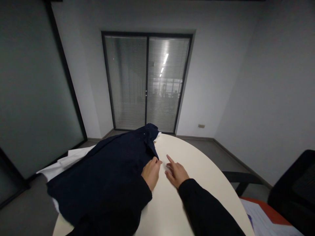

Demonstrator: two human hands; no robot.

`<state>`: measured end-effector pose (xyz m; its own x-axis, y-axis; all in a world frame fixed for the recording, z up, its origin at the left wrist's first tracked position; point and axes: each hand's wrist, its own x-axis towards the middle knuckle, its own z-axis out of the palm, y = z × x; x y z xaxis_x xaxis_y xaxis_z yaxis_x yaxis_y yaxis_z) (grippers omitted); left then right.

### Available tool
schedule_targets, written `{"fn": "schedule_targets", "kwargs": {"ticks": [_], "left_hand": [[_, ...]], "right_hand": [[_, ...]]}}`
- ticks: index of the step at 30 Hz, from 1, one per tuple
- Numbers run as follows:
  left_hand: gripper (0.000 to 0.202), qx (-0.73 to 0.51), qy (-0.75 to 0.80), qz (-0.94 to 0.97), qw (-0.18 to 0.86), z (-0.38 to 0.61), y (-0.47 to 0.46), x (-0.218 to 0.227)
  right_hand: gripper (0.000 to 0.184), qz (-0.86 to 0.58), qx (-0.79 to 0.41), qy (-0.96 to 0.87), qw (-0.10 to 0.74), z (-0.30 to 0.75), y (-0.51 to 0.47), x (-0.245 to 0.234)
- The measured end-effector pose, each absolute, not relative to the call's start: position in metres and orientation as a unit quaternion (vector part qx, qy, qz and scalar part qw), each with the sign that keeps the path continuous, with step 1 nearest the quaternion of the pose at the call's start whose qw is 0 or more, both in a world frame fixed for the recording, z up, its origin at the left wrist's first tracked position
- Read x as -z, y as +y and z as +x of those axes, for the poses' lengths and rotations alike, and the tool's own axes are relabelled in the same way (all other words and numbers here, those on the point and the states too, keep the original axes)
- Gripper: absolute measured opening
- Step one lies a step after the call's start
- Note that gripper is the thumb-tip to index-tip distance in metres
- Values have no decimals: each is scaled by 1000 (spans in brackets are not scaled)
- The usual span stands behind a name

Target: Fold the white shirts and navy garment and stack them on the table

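A dark navy garment (115,160) lies spread over the left side of the round table, its far end bunched into folds. Its exact kind is hard to make out. My left hand (151,172) is closed at the garment's right edge, pinching a pointed corner of the cloth. Just to the right, my right hand (176,172) hovers over the table with fingers apart and holds nothing. White cloth (66,162) sticks out from under the garment on the left.
The white round table (194,160) curves away to the right. A black chair (292,193) stands at the right, with papers (265,219) and a red-orange item (268,209) by it. Ahead are a glazed door with blinds (147,82) and a wall socket (201,126).
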<state>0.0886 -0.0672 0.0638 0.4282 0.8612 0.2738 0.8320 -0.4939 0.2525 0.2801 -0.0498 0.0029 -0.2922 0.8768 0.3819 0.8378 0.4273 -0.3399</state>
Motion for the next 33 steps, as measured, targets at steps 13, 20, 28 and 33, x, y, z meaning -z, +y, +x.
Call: {"fn": "schedule_targets", "kwargs": {"ticks": [13, 20, 28, 33], "left_hand": [[44, -197, 434, 871, 117, 108, -89, -51], [75, -75, 555, 827, 42, 96, -108, -88], [20, -29, 487, 869, 79, 98, -117, -89], [27, -89, 311, 932, 165, 99, -128, -99]], "right_hand": [[44, -475, -38, -840, 260, 278, -45, -5], [34, -523, -1, -785, 332, 293, -42, -10], [26, -569, -17, -705, 423, 307, -46, -21], [21, -585, -50, -659, 470, 319, -53, -31]]}}
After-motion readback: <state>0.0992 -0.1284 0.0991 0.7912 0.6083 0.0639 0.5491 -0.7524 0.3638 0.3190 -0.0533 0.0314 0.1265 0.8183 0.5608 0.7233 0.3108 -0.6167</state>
